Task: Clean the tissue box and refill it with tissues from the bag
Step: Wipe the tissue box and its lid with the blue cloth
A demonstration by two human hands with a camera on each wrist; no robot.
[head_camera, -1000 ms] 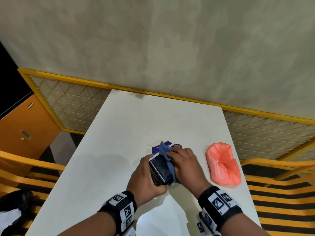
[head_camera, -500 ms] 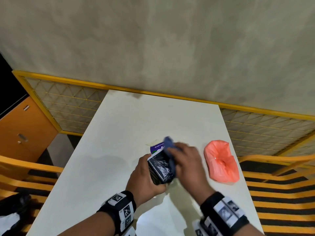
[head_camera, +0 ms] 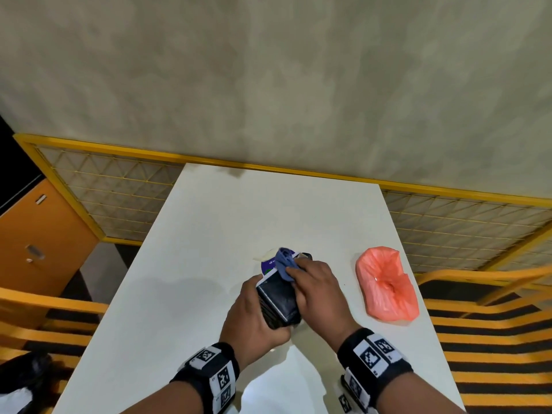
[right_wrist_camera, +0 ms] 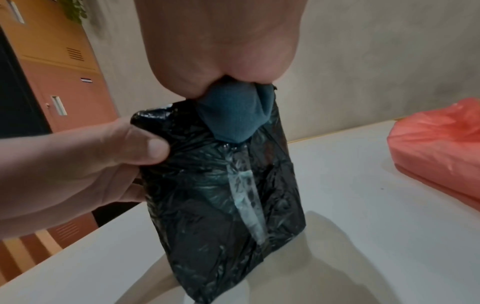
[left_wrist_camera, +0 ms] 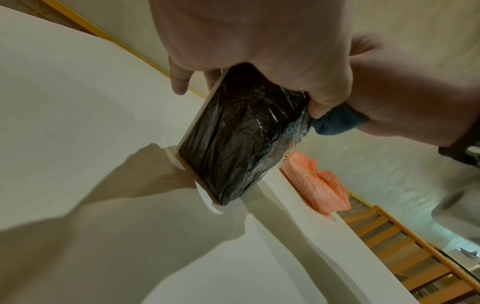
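The tissue box (head_camera: pixel 277 297), wrapped in crinkled black plastic with a clear tape strip, stands tilted on the white table (head_camera: pixel 209 234). My left hand (head_camera: pixel 254 309) grips its near left side, thumb on the top face. My right hand (head_camera: pixel 316 288) pinches a bunched blue cloth (head_camera: pixel 285 259) and presses it against the box's far end. The left wrist view shows the box (left_wrist_camera: pixel 241 133) resting one corner on the table, with the cloth (left_wrist_camera: pixel 335 123) beside it. In the right wrist view the cloth (right_wrist_camera: pixel 233 115) lies on the box (right_wrist_camera: pixel 221 195). A closed orange-red plastic bag (head_camera: pixel 385 285) lies to the right.
The table's right edge runs just beyond the bag (right_wrist_camera: pixel 439 144). A yellow-framed mesh panel (head_camera: pixel 119 198) and a beige wall stand behind the table. Orange benches (head_camera: pixel 478 324) flank both sides, and an orange cabinet (head_camera: pixel 35 234) is at the far left.
My right hand rubbed the cloth out toward the box's far end and back again. The left hand kept its grip and the box stayed in place.
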